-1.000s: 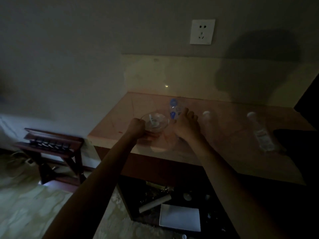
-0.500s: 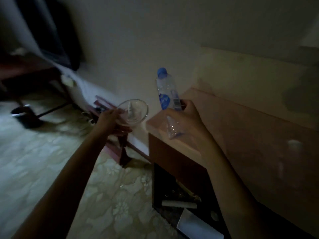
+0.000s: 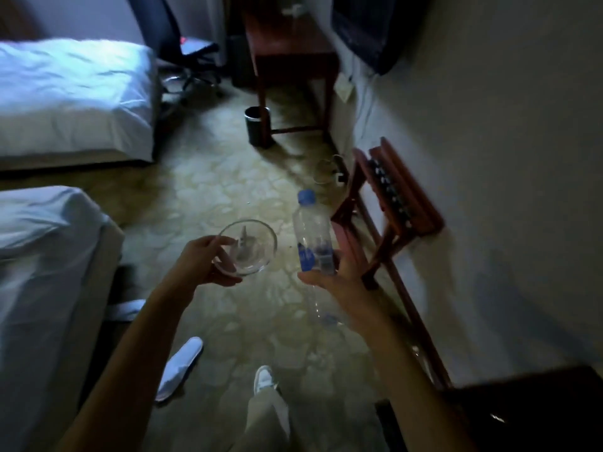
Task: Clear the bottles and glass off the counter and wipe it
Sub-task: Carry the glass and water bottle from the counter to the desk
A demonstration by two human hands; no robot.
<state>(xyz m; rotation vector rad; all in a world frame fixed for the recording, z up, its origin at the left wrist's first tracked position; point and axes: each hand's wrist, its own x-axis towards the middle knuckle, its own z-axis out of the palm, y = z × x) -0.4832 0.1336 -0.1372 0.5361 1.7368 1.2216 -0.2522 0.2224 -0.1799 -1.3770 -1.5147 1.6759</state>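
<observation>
My left hand (image 3: 204, 264) holds a clear round glass (image 3: 253, 247) by its near rim, with something small and pale lying inside it. My right hand (image 3: 336, 283) grips a clear plastic bottle (image 3: 311, 234) with a blue cap and blue label, held upright around its lower half. Both are carried in the air above the patterned carpet, side by side and a little apart. The counter is almost out of view; only a dark corner (image 3: 522, 406) shows at the bottom right.
A small black bin (image 3: 257, 125) stands on the carpet ahead beside a dark wooden desk (image 3: 290, 57). A folding wooden luggage rack (image 3: 391, 203) leans on the right wall. Two beds (image 3: 65, 93) lie left, white slippers (image 3: 179, 367) by the near one. An office chair (image 3: 176, 37) stands at the back.
The view has swung left, away from the counter and toward the room. Both hands lifted the glass and the bottle off the counter and now carry them over the carpet.
</observation>
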